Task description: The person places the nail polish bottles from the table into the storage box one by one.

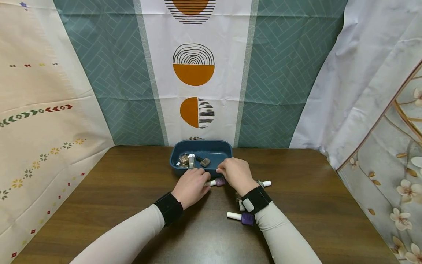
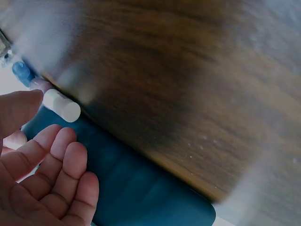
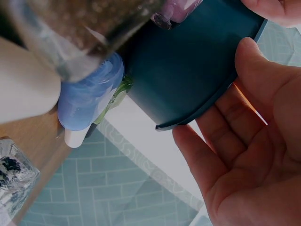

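A dark blue bin (image 1: 215, 157) stands against the back cloth. My right hand (image 1: 235, 174) grips its front rim; the right wrist view shows the thumb on the outer wall and fingers (image 3: 225, 127) past the rim. My left hand (image 1: 192, 187) is at the bin's front left, its fingers loosely bent with nothing between them. Beside its thumb (image 2: 21, 110) lies a mauve nail polish bottle (image 1: 220, 181) with a white cap (image 2: 62, 105), just in front of the bin. Inside the bin are a brown glitter bottle (image 1: 184, 159), a white-capped bottle (image 1: 191, 161) and a black-capped glitter bottle (image 1: 205, 162).
A purple nail polish bottle (image 1: 247, 219) with a white cap lies by the right forearm. Other bottles, among them a white-capped one (image 1: 266, 183), are partly hidden by the right wrist. A blue bottle (image 3: 91, 96) shows close in the right wrist view. Patterned cloths (image 1: 280, 91) hang behind the wooden table (image 1: 306, 190).
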The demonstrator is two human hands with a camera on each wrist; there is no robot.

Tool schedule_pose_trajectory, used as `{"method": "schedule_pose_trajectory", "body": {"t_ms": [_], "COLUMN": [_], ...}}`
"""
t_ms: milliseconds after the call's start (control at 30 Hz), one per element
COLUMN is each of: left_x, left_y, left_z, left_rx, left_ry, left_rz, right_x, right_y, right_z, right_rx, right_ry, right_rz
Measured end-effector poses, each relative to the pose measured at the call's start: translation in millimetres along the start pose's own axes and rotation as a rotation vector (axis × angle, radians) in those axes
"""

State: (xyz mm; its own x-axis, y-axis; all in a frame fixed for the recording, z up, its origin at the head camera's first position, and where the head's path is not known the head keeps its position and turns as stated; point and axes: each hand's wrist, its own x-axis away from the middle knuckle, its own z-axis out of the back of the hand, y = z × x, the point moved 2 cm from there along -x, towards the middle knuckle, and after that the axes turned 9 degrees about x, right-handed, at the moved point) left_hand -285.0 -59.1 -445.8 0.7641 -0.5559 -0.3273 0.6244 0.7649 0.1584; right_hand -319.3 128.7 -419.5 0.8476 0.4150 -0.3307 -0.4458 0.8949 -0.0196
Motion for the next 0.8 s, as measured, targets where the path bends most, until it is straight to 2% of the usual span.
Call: {"method": "schedule_pose_trajectory", "body": {"t_ms": [500, 800], "left_x": [-5.9, -8.2], "left_y": [3.7, 4.8], "left_z": [-3.5, -6.1], "left_rx": [-0.002, -0.028], "left_ry": [-0.001, 0.003], "left_rz": [0.033, 0.026], "right_x": [-0.8, -0.2], "right_y": [0.0, 0.3], "right_z": [0.4, -0.7], "right_rx": [-0.010, -0.007], "right_ry": [-0.015, -0.011], "right_rz": [-0.008, -0.008]}}
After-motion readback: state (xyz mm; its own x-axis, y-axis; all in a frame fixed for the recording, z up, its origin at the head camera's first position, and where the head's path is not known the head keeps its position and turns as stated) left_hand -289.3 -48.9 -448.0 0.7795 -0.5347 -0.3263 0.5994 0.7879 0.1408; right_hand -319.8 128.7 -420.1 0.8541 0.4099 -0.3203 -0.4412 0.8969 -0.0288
